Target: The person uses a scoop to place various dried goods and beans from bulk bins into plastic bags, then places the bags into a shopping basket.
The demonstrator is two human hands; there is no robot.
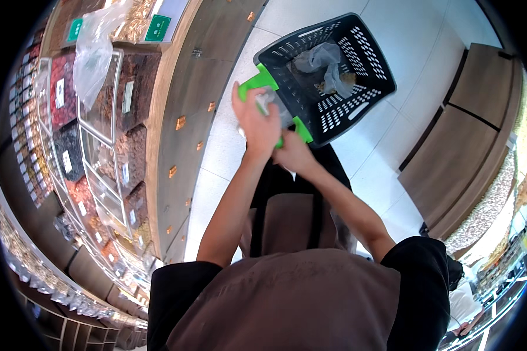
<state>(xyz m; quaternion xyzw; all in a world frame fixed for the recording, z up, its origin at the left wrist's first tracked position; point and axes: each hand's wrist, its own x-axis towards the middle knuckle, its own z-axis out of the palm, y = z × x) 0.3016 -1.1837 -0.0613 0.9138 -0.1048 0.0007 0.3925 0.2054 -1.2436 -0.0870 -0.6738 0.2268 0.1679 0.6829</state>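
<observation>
A black perforated shopping basket (283, 48) stands before me, its bright green handle (265, 78) folded toward my body. My left hand (259, 120) is over the upper part of that handle, fingers curled around a clear plastic bag (283, 112) that partly shows beneath it. Close beside it, my right hand (294, 151) is bent inward near the handle's lower side. Blur and overlap hide what its fingers touch. Inside the basket lie knotted clear plastic bags (318, 59), one with pale yellowish contents (347, 81).
To the left runs a wood-fronted display counter (193, 87) with clear-lidded bins (99, 105) of dried foods. A loose clear plastic bag (94, 52) hangs over the bins. Wooden cabinets (456, 127) line the right of the tiled floor (408, 52). Another person (463, 302) is at lower right.
</observation>
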